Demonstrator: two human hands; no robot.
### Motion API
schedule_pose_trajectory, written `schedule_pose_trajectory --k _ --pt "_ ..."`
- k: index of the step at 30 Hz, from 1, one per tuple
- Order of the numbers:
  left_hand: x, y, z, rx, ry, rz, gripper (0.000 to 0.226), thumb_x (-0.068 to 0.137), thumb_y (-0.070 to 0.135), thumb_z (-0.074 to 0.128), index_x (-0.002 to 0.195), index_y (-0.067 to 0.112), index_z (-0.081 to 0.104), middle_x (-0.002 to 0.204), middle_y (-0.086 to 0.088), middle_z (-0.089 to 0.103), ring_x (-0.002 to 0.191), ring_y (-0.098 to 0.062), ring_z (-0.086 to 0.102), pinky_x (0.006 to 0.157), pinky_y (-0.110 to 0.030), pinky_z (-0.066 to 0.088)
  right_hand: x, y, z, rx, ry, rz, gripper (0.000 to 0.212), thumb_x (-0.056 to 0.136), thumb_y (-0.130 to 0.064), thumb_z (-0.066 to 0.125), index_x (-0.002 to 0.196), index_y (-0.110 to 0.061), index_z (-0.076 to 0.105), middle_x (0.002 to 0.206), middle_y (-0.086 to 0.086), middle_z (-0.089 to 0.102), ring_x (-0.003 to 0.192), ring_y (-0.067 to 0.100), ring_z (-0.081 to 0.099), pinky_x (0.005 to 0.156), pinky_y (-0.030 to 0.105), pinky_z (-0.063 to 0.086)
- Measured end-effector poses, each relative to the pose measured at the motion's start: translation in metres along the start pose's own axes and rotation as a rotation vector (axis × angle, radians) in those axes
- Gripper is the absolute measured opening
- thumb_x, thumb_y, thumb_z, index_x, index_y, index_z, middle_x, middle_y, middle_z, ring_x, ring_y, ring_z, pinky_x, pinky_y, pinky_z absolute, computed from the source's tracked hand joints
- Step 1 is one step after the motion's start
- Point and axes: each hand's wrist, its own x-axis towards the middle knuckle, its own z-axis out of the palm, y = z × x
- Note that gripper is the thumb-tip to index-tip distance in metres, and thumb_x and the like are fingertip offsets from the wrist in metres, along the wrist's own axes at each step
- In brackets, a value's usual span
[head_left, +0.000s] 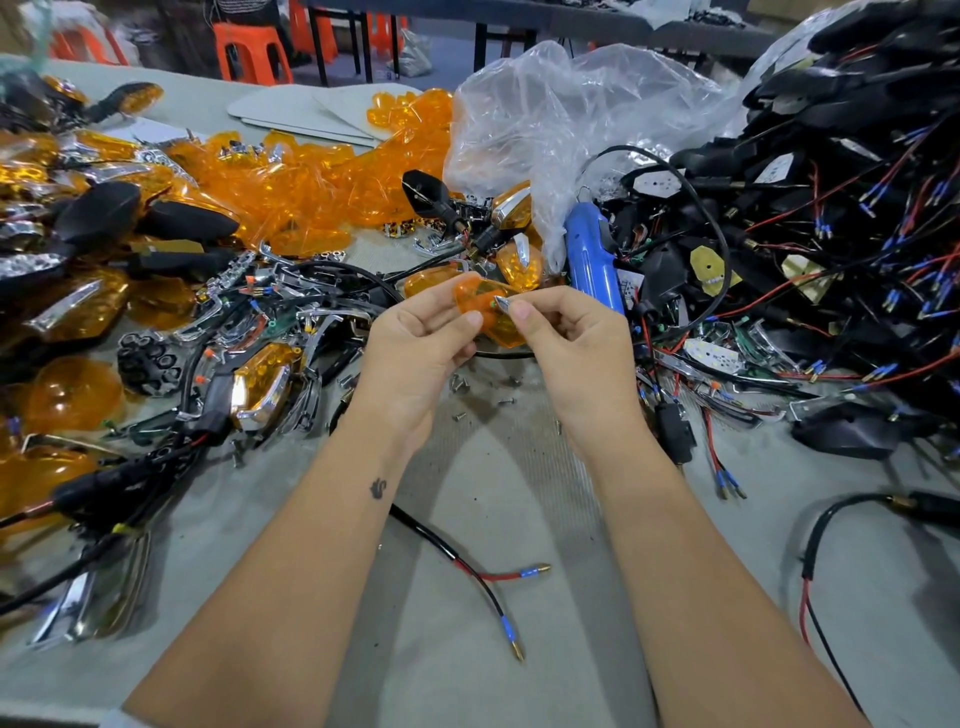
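Note:
An orange translucent lens (480, 304) is held above the middle of the table. My left hand (421, 348) grips its left side with curled fingers. My right hand (566, 338) pinches a small chrome strip (503, 304) against the lens between thumb and fingers. The lower edge of the lens shows between the two hands; the rest is covered by my fingers.
Loose orange lenses (311, 182) lie heaped at the back left, with chrome trims and assembled indicators at left. A blue electric screwdriver (592, 265) lies just behind my right hand. Black housings with red and black wires (831, 208) pile at right. A clear plastic bag (561, 114) stands behind. Small screws (460, 387) lie under my hands.

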Motion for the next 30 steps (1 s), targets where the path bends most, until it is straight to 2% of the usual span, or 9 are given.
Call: schedule_pose_trajectory --k 2,7,12,15,18,21,24,28,30 --pt "0.000 0.000 0.000 0.018 0.002 0.003 0.033 0.093 -0.008 0.056 0.108 0.018 0.068 0.080 0.007 0.075 0.066 0.000 0.062 0.064 -0.017 0.048 0.000 0.000 0.000 -0.031 -0.003 -0.029 0.014 0.092 -0.010 0.068 0.085 -0.022 0.072 0.083 -0.001 0.070 0.080 0.010 0.063 0.080 0.031 0.054" --pt "0.000 0.000 0.000 0.071 0.017 0.006 0.034 0.096 -0.009 0.052 0.105 0.019 0.069 0.076 0.007 0.072 0.060 -0.003 0.055 0.064 -0.020 0.045 -0.001 0.001 0.001 -0.090 -0.021 -0.072 0.016 0.091 -0.011 0.069 0.083 -0.024 0.071 0.078 -0.010 0.068 0.078 0.006 0.062 0.078 0.029 0.053" --pt "-0.001 0.000 0.003 0.045 -0.007 0.049 0.035 0.095 -0.011 0.051 0.109 0.016 0.068 0.091 0.002 0.075 0.087 -0.009 0.069 0.077 -0.020 0.054 -0.001 0.003 0.004 -0.087 0.027 -0.033 0.023 0.091 -0.014 0.069 0.075 -0.030 0.067 0.073 -0.011 0.065 0.072 0.003 0.059 0.071 0.020 0.048" --pt "0.001 0.000 0.002 0.038 -0.029 0.034 0.033 0.096 -0.009 0.050 0.110 0.015 0.068 0.098 -0.003 0.075 0.099 -0.016 0.069 0.088 -0.026 0.056 -0.003 0.002 0.005 -0.088 0.039 -0.055 0.018 0.090 -0.013 0.071 0.079 -0.026 0.069 0.078 -0.009 0.068 0.074 0.001 0.060 0.071 0.014 0.046" --pt "0.002 0.002 0.001 0.008 -0.019 -0.026 0.029 0.100 -0.001 0.049 0.110 0.017 0.069 0.097 -0.003 0.076 0.089 -0.013 0.072 0.080 -0.026 0.057 -0.006 -0.001 0.007 -0.080 0.039 -0.097 0.007 0.090 -0.009 0.070 0.087 -0.016 0.072 0.089 0.004 0.070 0.080 0.003 0.060 0.073 0.010 0.044" --pt "0.002 0.002 0.000 0.051 0.003 -0.035 0.027 0.101 0.003 0.050 0.111 0.018 0.069 0.095 -0.002 0.075 0.082 -0.012 0.067 0.072 -0.023 0.051 -0.007 -0.001 0.007 -0.091 0.042 -0.092 0.006 0.091 -0.010 0.069 0.087 -0.013 0.072 0.087 0.001 0.069 0.079 0.004 0.060 0.074 0.013 0.046" --pt "0.002 0.000 0.000 0.078 0.002 -0.003 0.025 0.097 0.002 0.056 0.115 0.015 0.069 0.100 -0.005 0.074 0.086 -0.015 0.062 0.076 -0.026 0.047 -0.007 0.000 0.007 -0.089 0.042 -0.071 0.007 0.092 -0.011 0.068 0.085 -0.012 0.071 0.080 -0.007 0.067 0.075 0.001 0.057 0.071 0.010 0.044" --pt "0.001 -0.001 0.000 0.033 -0.030 0.032 0.028 0.091 0.000 0.064 0.116 0.010 0.067 0.093 0.001 0.076 0.079 -0.004 0.067 0.071 -0.016 0.050 -0.007 0.002 0.010 -0.089 0.055 -0.064 0.010 0.092 -0.011 0.067 0.083 -0.010 0.069 0.076 -0.009 0.065 0.070 -0.002 0.055 0.067 0.010 0.043" --pt "0.001 -0.002 0.000 0.025 -0.029 0.045 0.031 0.085 0.002 0.068 0.115 0.010 0.067 0.094 0.000 0.076 0.088 -0.010 0.070 0.078 -0.020 0.053 -0.006 0.003 0.010 -0.080 0.056 -0.051 0.011 0.093 -0.012 0.067 0.082 -0.008 0.069 0.077 -0.007 0.066 0.071 0.001 0.056 0.067 0.013 0.044"
